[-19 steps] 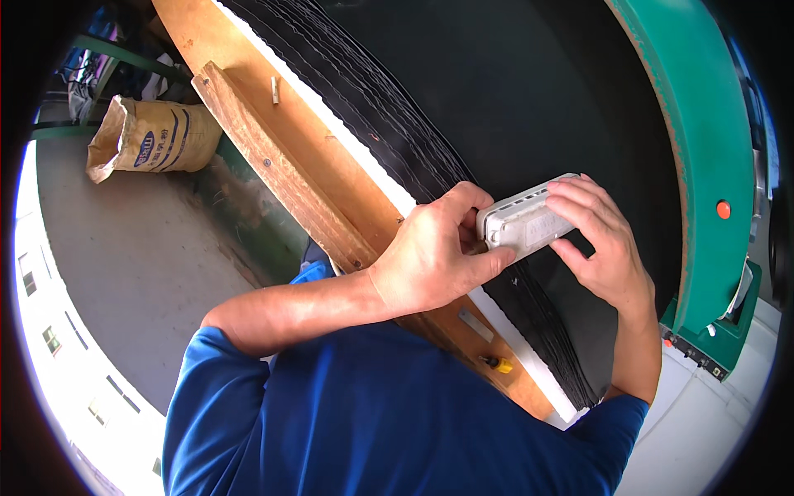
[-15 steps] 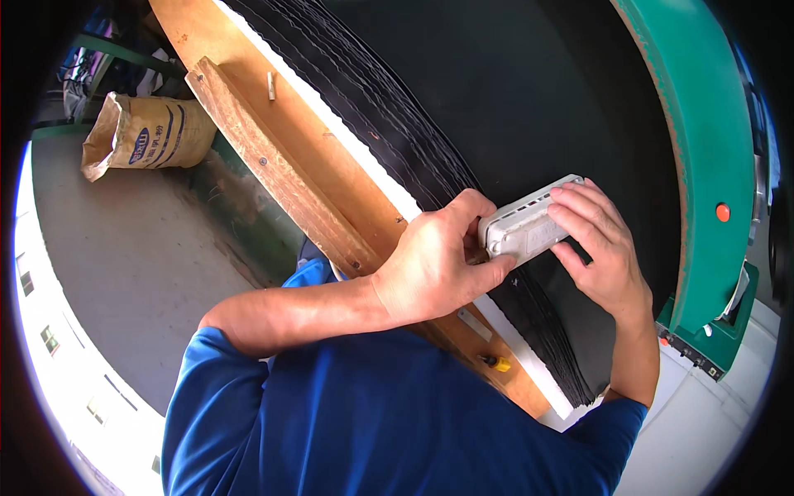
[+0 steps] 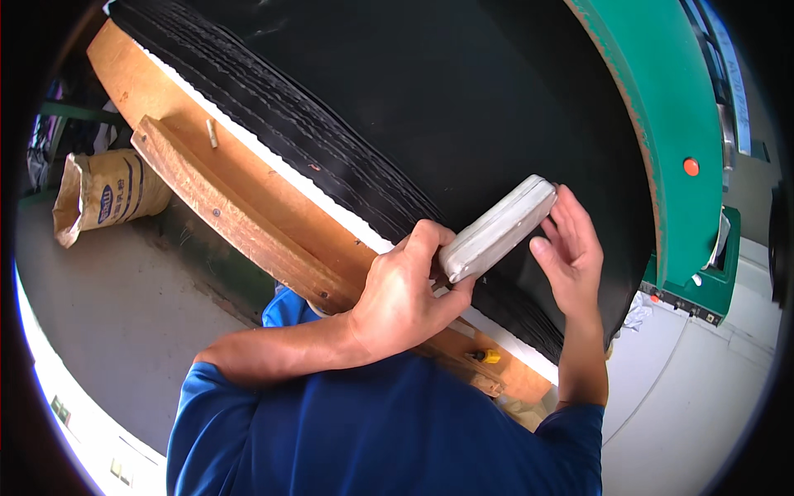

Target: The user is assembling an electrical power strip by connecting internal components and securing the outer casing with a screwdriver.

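From where I'm watching, the blue shirt (image 3: 397,430) fills the bottom of the feed. Just past it a small yellow and black thing (image 3: 490,356) sits on the wooden surface (image 3: 248,178); too small for me to say what it is. A wooden bar (image 3: 227,221) with bolts in it runs along the near side, and a little pale stick (image 3: 212,134) lies further up. Off left there's a tan paper bag (image 3: 124,194) with its mouth open, near the grey floor (image 3: 124,331).

Edges: a white strip (image 3: 374,240) shows between the board and a stack of black cloth (image 3: 496,91), whose layered edge runs diagonally. A wide stretch of that cloth lies between the hands and the big green frame (image 3: 653,107), which is what blocks the right side. It has an orange button (image 3: 691,167).

Hands: the pale grey box (image 3: 500,227) is tilted up over the cloth. My left hand (image 3: 409,293) has its lower end clamped between thumb and fingers. The right hand (image 3: 571,252) is at the upper end, thumb and fingers apart; can't tell whether the fingertips touch.
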Action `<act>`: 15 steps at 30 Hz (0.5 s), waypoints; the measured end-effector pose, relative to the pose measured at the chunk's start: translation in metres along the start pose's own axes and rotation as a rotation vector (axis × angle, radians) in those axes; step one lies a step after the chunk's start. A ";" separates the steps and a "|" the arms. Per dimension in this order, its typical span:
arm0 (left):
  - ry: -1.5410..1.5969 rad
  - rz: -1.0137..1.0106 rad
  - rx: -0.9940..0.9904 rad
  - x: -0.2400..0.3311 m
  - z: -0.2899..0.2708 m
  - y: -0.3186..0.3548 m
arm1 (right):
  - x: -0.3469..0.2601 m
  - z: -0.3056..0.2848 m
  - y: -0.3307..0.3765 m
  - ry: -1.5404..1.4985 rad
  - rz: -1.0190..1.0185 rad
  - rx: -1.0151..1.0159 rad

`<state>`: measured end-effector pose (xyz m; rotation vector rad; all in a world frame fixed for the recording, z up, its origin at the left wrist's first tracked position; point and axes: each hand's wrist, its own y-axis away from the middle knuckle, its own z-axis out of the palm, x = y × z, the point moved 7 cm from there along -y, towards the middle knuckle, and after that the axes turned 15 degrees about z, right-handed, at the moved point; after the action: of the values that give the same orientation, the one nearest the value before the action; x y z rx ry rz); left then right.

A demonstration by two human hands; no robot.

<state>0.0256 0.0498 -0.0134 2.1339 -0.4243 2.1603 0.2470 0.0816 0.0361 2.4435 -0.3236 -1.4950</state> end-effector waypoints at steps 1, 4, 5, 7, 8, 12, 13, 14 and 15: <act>0.021 0.019 -0.015 0.000 0.002 0.000 | 0.006 -0.005 -0.004 -0.045 0.027 -0.006; 0.027 0.017 -0.045 -0.007 0.005 0.003 | 0.016 -0.012 -0.031 -0.167 0.050 -0.046; 0.038 0.056 -0.050 -0.007 0.005 0.003 | 0.015 -0.013 -0.037 -0.160 0.060 -0.170; 0.044 0.050 -0.066 -0.010 0.006 0.007 | 0.010 -0.007 -0.040 -0.158 0.072 -0.277; 0.048 0.039 -0.073 -0.011 0.005 0.009 | 0.014 -0.009 -0.043 -0.160 0.069 -0.273; 0.109 0.033 -0.060 -0.013 0.002 0.018 | 0.019 -0.006 -0.043 -0.168 0.034 -0.338; 0.143 0.001 -0.072 -0.014 0.002 0.020 | 0.014 -0.005 -0.040 -0.159 -0.003 -0.319; 0.177 -0.030 -0.086 -0.015 0.002 0.022 | 0.011 -0.005 -0.038 -0.166 -0.004 -0.316; 0.172 -0.030 -0.095 -0.014 0.000 0.020 | 0.007 -0.004 -0.036 -0.144 0.004 -0.336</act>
<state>0.0215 0.0330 -0.0304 1.8759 -0.4670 2.2354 0.2553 0.1134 0.0198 2.0799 -0.0935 -1.5816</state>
